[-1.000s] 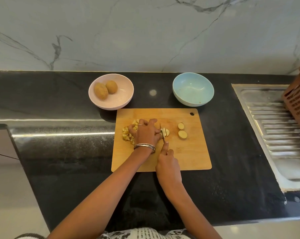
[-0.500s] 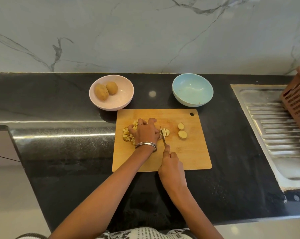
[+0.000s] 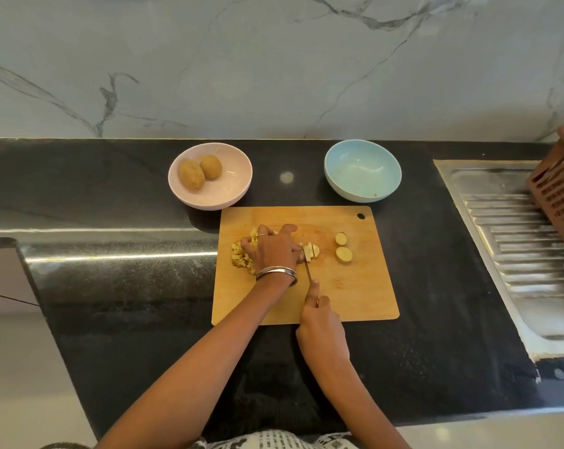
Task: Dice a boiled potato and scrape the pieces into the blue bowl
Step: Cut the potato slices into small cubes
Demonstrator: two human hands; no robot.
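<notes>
On the wooden cutting board (image 3: 355,296) my left hand (image 3: 274,249) holds a partly sliced potato piece (image 3: 313,251) with curled fingertips. My right hand (image 3: 319,322) grips a knife (image 3: 307,267) with the index finger along its spine; the blade stands in the potato piece right beside my left fingertips. A heap of diced potato (image 3: 241,254) lies left of my left hand, partly hidden by it. Two round potato slices (image 3: 343,249) lie to the right. The blue bowl (image 3: 362,170) sits behind the board's right corner, holding no potato.
A pink bowl (image 3: 229,192) with two whole potatoes (image 3: 199,171) stands behind the board's left corner. A steel sink drainboard (image 3: 514,241) lies to the right on the black counter (image 3: 112,196), with a brown slotted basket (image 3: 562,186) over it. A marble wall rises behind.
My right hand has drawn back toward me along the board with the knife, the blade still in the potato piece. My left hand has stayed in place.
</notes>
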